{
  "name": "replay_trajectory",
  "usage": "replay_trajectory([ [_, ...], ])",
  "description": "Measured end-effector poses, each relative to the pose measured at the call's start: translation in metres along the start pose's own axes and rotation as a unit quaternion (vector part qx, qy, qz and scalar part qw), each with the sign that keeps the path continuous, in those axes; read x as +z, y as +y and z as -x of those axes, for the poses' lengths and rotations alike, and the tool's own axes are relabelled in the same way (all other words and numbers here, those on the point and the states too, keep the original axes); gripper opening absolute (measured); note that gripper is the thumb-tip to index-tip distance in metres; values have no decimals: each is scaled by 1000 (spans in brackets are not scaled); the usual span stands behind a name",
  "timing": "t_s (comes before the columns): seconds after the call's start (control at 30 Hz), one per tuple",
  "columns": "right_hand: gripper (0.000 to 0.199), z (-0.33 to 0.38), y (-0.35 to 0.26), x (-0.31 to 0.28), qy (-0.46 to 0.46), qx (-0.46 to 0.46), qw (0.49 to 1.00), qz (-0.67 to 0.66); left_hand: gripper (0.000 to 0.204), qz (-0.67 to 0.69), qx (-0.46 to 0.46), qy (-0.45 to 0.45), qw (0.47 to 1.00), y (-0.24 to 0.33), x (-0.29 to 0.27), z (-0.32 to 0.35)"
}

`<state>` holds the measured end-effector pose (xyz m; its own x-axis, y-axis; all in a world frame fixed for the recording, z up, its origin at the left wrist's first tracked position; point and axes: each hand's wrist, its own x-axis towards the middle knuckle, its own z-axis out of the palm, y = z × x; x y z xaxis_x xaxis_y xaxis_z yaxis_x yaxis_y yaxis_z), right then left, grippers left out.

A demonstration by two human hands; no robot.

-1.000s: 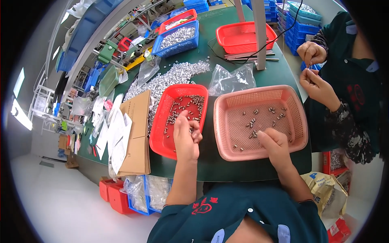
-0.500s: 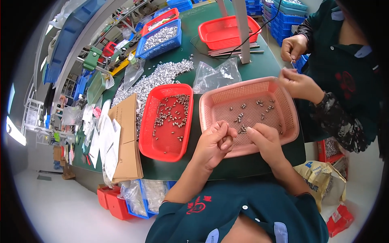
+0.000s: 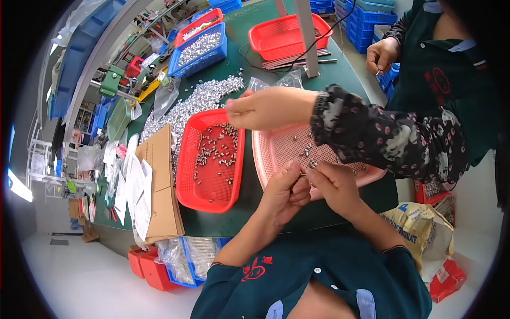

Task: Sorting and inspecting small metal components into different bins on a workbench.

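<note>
My left hand [image 3: 287, 189] and my right hand [image 3: 332, 183] meet over the near edge of the pink tray [image 3: 268, 154], fingertips pinched together on a small metal part [image 3: 304, 171]. Several more such parts lie in the pink tray. To the left stands a red tray [image 3: 204, 194] holding several small metal pieces. A co-worker's hand [image 3: 263, 109] in a dark flowered sleeve reaches across from the right, above the gap between the two trays, fingers pinched.
A heap of loose silver parts [image 3: 199, 101] lies behind the red tray on the green table [image 3: 223, 220]. A cardboard sheet [image 3: 162, 183] and papers lie at the left. A blue bin [image 3: 199, 50] and another red basket [image 3: 287, 34] stand at the back.
My left hand left the red tray and joined my right hand over the pink tray. The co-worker's arm has reached across from the right over the trays.
</note>
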<state>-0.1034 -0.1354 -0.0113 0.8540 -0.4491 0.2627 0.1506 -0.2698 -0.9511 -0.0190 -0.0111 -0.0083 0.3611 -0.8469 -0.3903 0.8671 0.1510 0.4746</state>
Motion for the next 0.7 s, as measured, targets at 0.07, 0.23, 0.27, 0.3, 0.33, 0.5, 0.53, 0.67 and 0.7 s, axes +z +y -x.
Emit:
replay_trajectory([
  [0.07, 26, -1, 4, -3, -6, -138, 977, 161, 23, -7, 11, 13, 1000, -1, 1, 0],
  [0.23, 19, 0, -4, -2, 24, -160, 976, 149, 24, -47, 42, 28, 998, -2, 7, 1],
  [0.27, 20, 0, -4, -3, 21, -116, 987, 106, 23, -47, 55, 2, 997, -2, 6, 0],
  [0.3, 22, 0, -4, -2, 33, -133, 984, 118, 23, -47, 57, 1, 997, -3, 5, -1],
  [0.33, 22, 0, -3, -2, 33, -135, 983, 118, 21, -38, 59, -13, 997, -4, 3, -1],
  [0.5, 23, -4, -5, -7, 46, -108, 986, 116, 17, -63, 83, 32, 994, -2, 6, 1],
  [0.53, 23, -5, -6, -8, 44, -110, 986, 115, 16, -81, 95, 35, 992, -1, 7, 2],
  [0.67, 27, -7, -7, -11, -40, 10, 999, 13, 13, -137, 124, 42, 982, 1, 5, 6],
  [0.7, 28, -9, -7, -10, -58, 25, 998, -7, 13, -140, 128, 42, 981, 2, 4, 8],
])
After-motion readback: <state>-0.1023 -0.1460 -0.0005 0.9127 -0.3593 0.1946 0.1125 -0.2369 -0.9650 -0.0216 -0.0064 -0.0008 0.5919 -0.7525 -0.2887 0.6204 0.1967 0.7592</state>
